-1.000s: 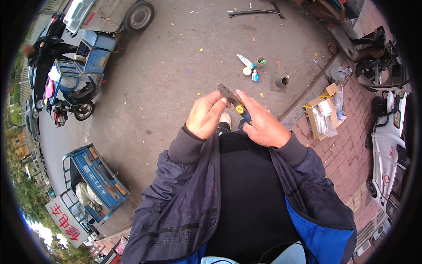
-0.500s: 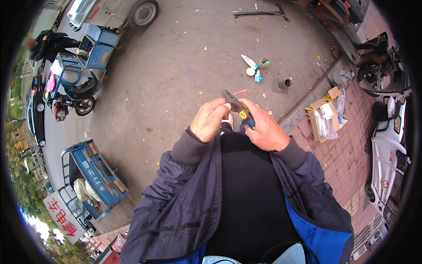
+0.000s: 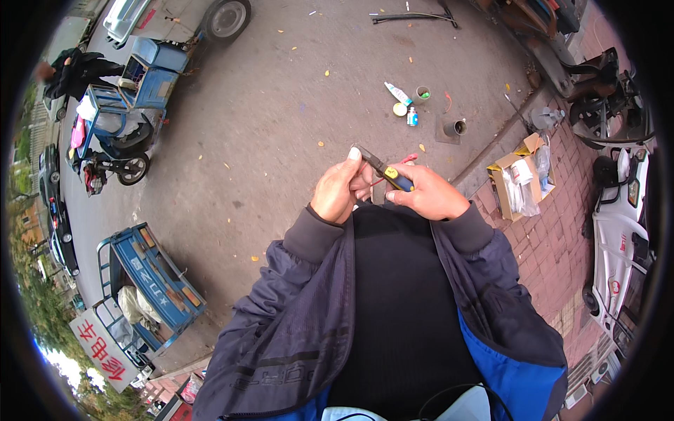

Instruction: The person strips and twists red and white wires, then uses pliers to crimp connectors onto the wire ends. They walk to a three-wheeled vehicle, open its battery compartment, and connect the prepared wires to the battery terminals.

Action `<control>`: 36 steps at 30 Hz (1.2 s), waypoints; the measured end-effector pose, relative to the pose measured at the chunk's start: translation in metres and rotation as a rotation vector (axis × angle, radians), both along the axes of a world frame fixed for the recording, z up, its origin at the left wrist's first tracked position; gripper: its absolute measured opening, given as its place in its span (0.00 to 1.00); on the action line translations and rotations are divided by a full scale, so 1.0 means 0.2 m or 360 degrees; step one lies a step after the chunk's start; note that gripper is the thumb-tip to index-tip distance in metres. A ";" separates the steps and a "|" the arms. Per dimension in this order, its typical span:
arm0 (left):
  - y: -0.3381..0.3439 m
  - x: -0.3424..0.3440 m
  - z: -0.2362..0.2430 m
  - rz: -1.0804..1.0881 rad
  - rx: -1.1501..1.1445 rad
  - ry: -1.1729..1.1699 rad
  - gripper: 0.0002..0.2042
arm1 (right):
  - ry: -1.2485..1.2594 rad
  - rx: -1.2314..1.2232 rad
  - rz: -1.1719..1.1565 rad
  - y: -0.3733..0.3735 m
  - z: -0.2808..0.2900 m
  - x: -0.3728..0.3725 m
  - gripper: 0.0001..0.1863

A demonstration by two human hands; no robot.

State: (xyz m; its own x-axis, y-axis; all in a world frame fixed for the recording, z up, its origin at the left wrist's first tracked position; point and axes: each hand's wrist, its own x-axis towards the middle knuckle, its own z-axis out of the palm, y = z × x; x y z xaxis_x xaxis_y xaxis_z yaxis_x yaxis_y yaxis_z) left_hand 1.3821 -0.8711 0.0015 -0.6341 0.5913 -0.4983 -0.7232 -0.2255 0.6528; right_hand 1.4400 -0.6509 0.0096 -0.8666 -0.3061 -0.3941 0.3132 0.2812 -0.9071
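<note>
Yellow-and-blue pliers (image 3: 390, 171): held above the ground, ahead of the black top (image 3: 393, 281); they slant between the two hands, nose up and left, handles down and right.
Right hand (image 3: 432, 193): closed around the handles.
Left hand (image 3: 333, 191): narrow, fingers bent in, thumb up at the nose of the pliers; cannot tell what the fingertips pinch.
Red wire (image 3: 408, 158): one end shows just above the right hand; a thin red strand also crosses between the hands, below the pliers. Probably one piece; middle hidden.
Change, last half second: pliers tip flatter; red that showed beyond their head is now over the right hand.
Meaning: reads as a shift of hold, tool and wire handled together. Whether the nose grips anything, cannot tell.
Asphalt (image 3: 281, 140), ahead: white-and-teal tube (image 3: 397, 93), blue-and-white bottle (image 3: 412, 118) and yellow-topped tin (image 3: 399, 109) close together, grey cup (image 3: 417, 96) beside the tube; dark cylinder (image 3: 459, 128) on a flat plate, to the right.
Brick paving (image 3: 533, 238), right: open carton (image 3: 500, 196) with clear bags.
</note>
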 end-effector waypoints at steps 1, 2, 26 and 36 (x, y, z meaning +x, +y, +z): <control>0.01 0.01 -0.01 0.0062 0.0047 -0.0111 0.27 | -0.0008 0.0092 -0.0008 -0.01 -0.01 0.00 0.13; 0.01 0.02 -0.02 0.0109 0.0089 -0.0229 0.27 | -0.0029 0.0163 -0.0013 -0.03 -0.01 0.00 0.13; -0.15 0.04 -0.17 0.0195 -0.0266 -0.0073 0.22 | 0.0032 0.0422 -0.0144 -0.26 -0.17 0.03 0.22; -0.13 -0.10 -0.14 -0.0094 -0.0498 0.0692 0.16 | 0.0031 0.0248 -0.0445 -0.24 -0.14 0.01 0.19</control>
